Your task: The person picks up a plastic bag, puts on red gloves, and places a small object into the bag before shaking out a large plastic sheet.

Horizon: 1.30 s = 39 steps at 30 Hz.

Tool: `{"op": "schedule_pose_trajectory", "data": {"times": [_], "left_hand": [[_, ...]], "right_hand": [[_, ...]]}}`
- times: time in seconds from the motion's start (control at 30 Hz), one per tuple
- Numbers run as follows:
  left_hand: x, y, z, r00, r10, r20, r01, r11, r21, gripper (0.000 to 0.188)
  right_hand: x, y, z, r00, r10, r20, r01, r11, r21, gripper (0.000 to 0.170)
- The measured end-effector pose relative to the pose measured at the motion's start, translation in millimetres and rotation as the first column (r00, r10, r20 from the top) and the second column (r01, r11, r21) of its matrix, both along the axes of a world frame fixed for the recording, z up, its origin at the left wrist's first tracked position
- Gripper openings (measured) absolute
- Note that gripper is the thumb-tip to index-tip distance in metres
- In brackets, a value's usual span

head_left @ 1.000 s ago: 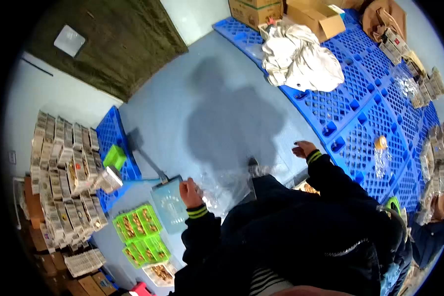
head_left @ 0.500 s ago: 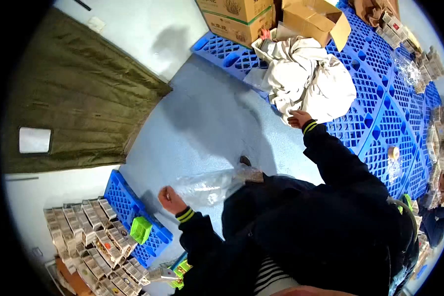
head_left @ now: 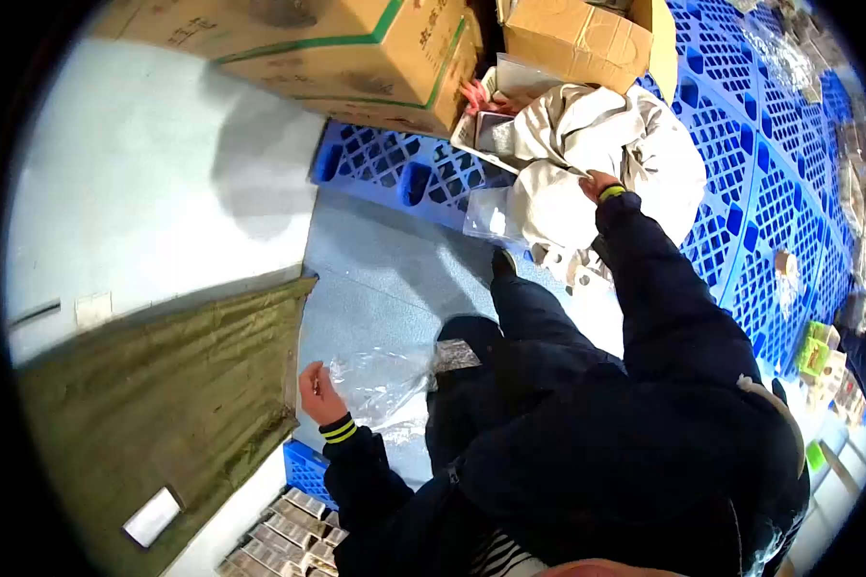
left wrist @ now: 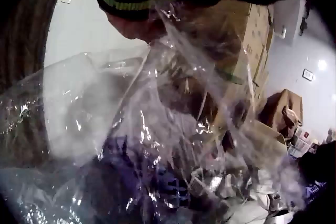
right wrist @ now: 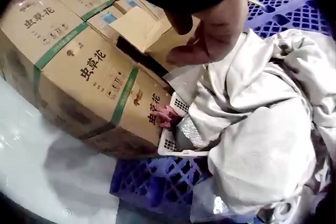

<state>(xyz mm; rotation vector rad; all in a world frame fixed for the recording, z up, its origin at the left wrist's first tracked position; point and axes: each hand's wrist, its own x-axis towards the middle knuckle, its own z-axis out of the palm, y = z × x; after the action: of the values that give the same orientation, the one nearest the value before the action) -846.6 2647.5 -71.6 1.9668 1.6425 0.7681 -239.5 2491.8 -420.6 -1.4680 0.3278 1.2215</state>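
My left hand (head_left: 319, 392) grips a crinkled clear plastic bag (head_left: 380, 380), which hangs out to the right toward my legs. In the left wrist view the bag (left wrist: 157, 124) fills much of the picture and covers most of that hand. Over a heap of off-white cloth (head_left: 573, 144) on blue pallets is my right hand (head_left: 601, 185). Seen from the right wrist, this hand (right wrist: 215, 32) has loosely bent fingers with nothing between them, and the cloth (right wrist: 268, 150) lies just below.
Taped cardboard cartons (head_left: 356, 58) stand beside an open carton (head_left: 577, 43) on the blue pallet (head_left: 385, 159). A white basket (right wrist: 184, 153) sits by the cloth. At left hangs a dark green curtain (head_left: 164, 413) near stacked packs (head_left: 284, 534). A wall (head_left: 164, 173) closes the far left.
The view has turned and moved closer to the cartons and cloth. My right hand has gone from over the floor to over the cloth. The plastic bag stays with my left hand.
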Motion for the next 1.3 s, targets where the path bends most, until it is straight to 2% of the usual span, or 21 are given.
{"op": "schedule_pose_trajectory", "data": {"times": [0.03,0.07,0.1,0.13,0.3,0.37,0.43,0.5,0.6,0.67,0.7,0.8,0.87,0.9,0.93,1.03,1.1,1.17,1.23,1.27,1.3], "left_hand": [[14,20,1,1.000,-0.007,0.022,0.008,0.999,-0.043,0.011],[24,39,6,0.998,0.049,-0.036,-0.054,0.984,-0.168,0.012],[35,57,6,0.998,0.035,-0.048,-0.043,0.982,-0.182,0.012],[45,75,3,0.994,-0.022,-0.105,0.003,0.984,-0.176,0.012],[142,151,-36,0.951,-0.224,-0.211,0.152,0.938,-0.311,0.012],[204,165,-59,0.929,-0.360,-0.083,0.290,0.851,-0.437,0.010],[248,175,-100,0.833,-0.552,0.034,0.500,0.727,-0.471,0.009],[268,186,-142,0.761,-0.640,0.109,0.561,0.563,-0.607,0.008],[268,216,-162,0.807,-0.583,0.098,0.465,0.525,-0.713,0.008],[280,227,-163,0.831,-0.552,0.068,0.402,0.511,-0.760,0.008],[292,230,-152,0.858,-0.511,0.052,0.343,0.494,-0.799,0.008],[301,234,-154,0.849,-0.524,0.058,0.353,0.485,-0.800,0.008],[294,232,-151,0.865,-0.497,0.066,0.327,0.460,-0.826,0.009],[296,233,-149,0.882,-0.463,0.089,0.320,0.448,-0.835,0.009],[299,231,-149,0.896,-0.426,0.121,0.322,0.437,-0.840,0.009],[305,220,-135,0.854,-0.464,0.234,0.457,0.455,-0.764,0.008],[313,213,-123,0.833,-0.502,0.231,0.481,0.452,-0.752,0.014],[334,206,-101,0.808,-0.499,0.314,0.548,0.440,-0.712,0.017],[345,188,-89,0.737,-0.536,0.412,0.660,0.443,-0.606,0.024],[347,173,-85,0.693,-0.562,0.452,0.708,0.411,-0.574,0.027],[354,156,-81,0.643,-0.586,0.493,0.755,0.376,-0.537,0.030]], "right_hand": [[32,14,-61,0.980,-0.095,-0.177,0.093,0.995,-0.018,0.020],[15,60,-10,0.834,0.356,0.423,-0.300,0.934,-0.194,0.018],[4,99,47,0.993,-0.091,0.076,0.088,0.995,0.041,0.021],[2,127,81,0.987,-0.148,0.058,0.142,0.985,0.095,0.020],[50,222,31,0.924,0.077,0.374,-0.059,0.996,-0.059,0.032],[67,244,-60,0.540,0.496,0.681,-0.187,0.859,-0.477,0.043],[68,276,-74,0.414,0.563,0.715,-0.164,0.819,-0.550,0.056],[67,304,-111,0.504,0.626,0.595,-0.265,0.768,-0.584,0.069],[71,337,-157,0.440,0.700,0.562,-0.210,0.689,-0.694,0.069],[60,347,-184,0.479,0.797,0.369,-0.340,0.556,-0.758,0.059],[53,346,-204,0.379,0.831,0.408,-0.337,0.534,-0.775,0.041],[65,342,-216,0.589,0.674,0.445,-0.195,0.654,-0.731,0.026],[63,323,-196,0.459,0.354,0.815,0.209,0.848,-0.487,0.020],[69,313,-171,0.718,0.118,0.686,0.196,0.912,-0.361,0.025],[71,304,-142,0.795,-0.178,0.579,0.303,0.944,-0.127,0.029],[52,260,-33,0.739,-0.646,0.194,0.392,0.646,0.655,0.038],[57,228,76,0.841,-0.285,-0.460,0.539,0.359,0.762,0.042],[18,192,82,0.752,-0.226,-0.620,0.660,0.249,0.709,0.037],[-9,181,177,0.770,-0.355,-0.530,0.638,0.402,0.657,0.031],[-23,169,184,0.810,-0.273,-0.518,0.586,0.350,0.731,0.028],[-30,162,230,0.966,-0.239,0.102,0.070,0.616,0.784,0.032]]}}
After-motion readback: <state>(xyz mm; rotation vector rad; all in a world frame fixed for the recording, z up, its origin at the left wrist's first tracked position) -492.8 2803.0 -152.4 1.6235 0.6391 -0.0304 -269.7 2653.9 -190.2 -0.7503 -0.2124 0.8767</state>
